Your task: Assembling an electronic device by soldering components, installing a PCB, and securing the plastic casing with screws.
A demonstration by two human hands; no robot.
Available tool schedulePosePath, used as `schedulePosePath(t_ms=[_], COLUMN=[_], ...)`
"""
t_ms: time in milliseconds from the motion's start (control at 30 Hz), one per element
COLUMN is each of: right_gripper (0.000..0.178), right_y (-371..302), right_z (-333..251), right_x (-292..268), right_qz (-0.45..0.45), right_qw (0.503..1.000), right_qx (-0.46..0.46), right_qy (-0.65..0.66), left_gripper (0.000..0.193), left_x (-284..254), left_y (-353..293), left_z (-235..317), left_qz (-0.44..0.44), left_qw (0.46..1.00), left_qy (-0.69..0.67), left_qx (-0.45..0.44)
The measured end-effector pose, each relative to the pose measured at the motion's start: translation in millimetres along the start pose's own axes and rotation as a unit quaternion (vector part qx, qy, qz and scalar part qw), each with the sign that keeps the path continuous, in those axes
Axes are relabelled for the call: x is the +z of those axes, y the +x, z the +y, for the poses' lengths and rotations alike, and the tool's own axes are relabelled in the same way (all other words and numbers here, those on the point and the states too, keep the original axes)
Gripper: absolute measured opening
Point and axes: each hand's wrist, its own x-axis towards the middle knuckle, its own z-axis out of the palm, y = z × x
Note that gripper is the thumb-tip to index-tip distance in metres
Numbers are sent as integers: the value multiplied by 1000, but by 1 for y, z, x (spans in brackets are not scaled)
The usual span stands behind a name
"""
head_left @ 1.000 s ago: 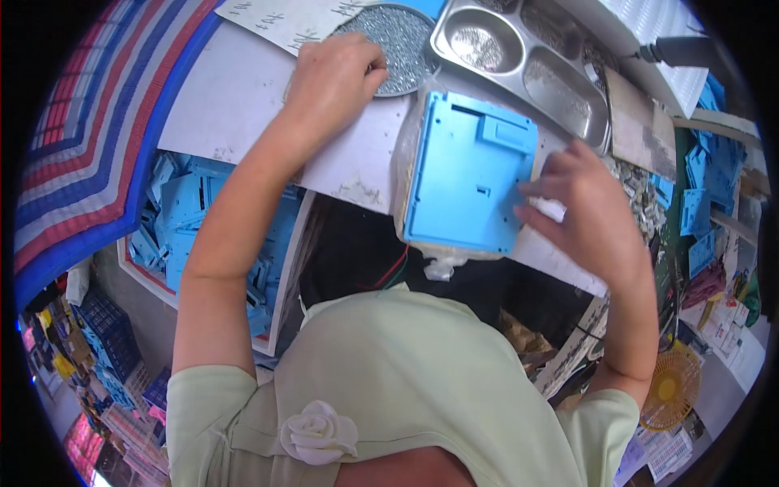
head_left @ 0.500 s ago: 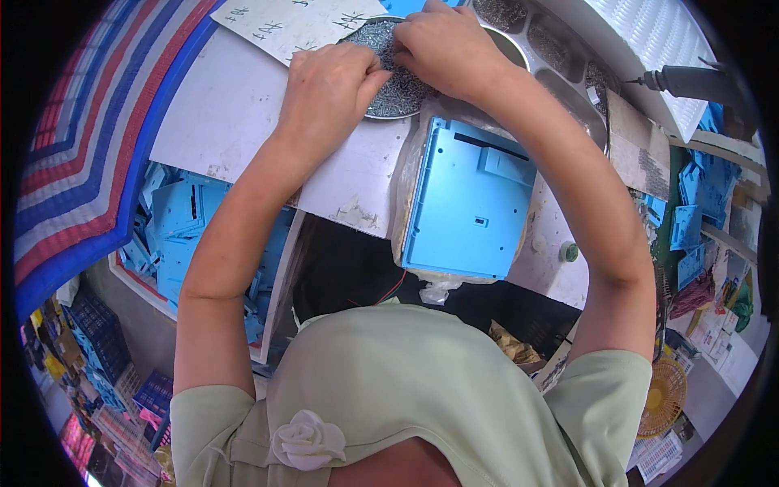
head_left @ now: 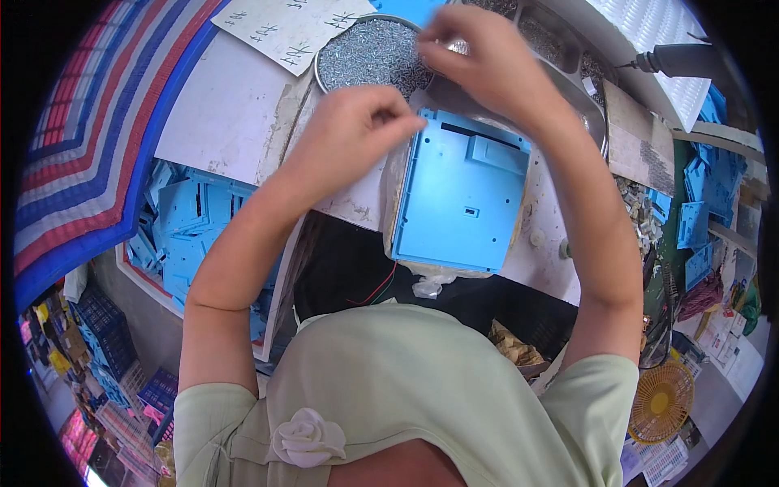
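Note:
My left hand (head_left: pixel 357 130) is at the upper left corner of a flat light-blue plastic panel (head_left: pixel 458 195), thumb and forefinger pinched together. Whatever may be between those fingertips is too small to make out. Slightly blurred, my right hand (head_left: pixel 487 57) hovers beyond the panel's far edge, beside a round dish (head_left: pixel 319 73) of small silver screws (head_left: pixel 373 53). Its fingers curl in toward the thumb, and their contents cannot be seen. The panel has a dark slot along its far side, a raised block and several holes. It rests on a plastic-wrapped pad.
More blue panels fill a box (head_left: pixel 272 325) at left and a rack (head_left: pixel 694 219) at right. A metal tray (head_left: pixel 596 122) with small parts stands behind my right hand. A dark electric screwdriver (head_left: pixel 682 61) juts in at upper right. Marked cardboard (head_left: pixel 280 36) lies beside the dish.
Both hands have left the screw dish. My left hand came nearer, to the panel's corner; my right hand moved right. The screws are now in plain sight.

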Motion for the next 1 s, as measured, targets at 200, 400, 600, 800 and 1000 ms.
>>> schedulePosePath(t_ms=[200, 400, 600, 800, 1000], right_gripper=[11, 16, 14, 15, 15], right_y=[-105, -137, -131, -117, -75], right_z=[10, 31, 30, 38, 42], right_x=[-60, -50, -45, -51, -80], right_qz=[34, 51, 23, -63, -141], right_qw=[930, 947, 955, 937, 952], right_qx=[173, 203, 225, 285, 219], right_qy=[323, 245, 192, 191, 161], left_gripper=[23, 27, 31, 25, 25], left_x=[11, 9, 4, -16, -44], left_y=[1, 10, 14, 26, 42], left_z=[10, 19, 20, -8, -48], left_qz=[3, -26, -92, 29, 107], left_qw=[972, 961, 982, 976, 879], left_qy=[197, 246, 158, 183, 440], left_qx=[128, 127, 51, 115, 152])
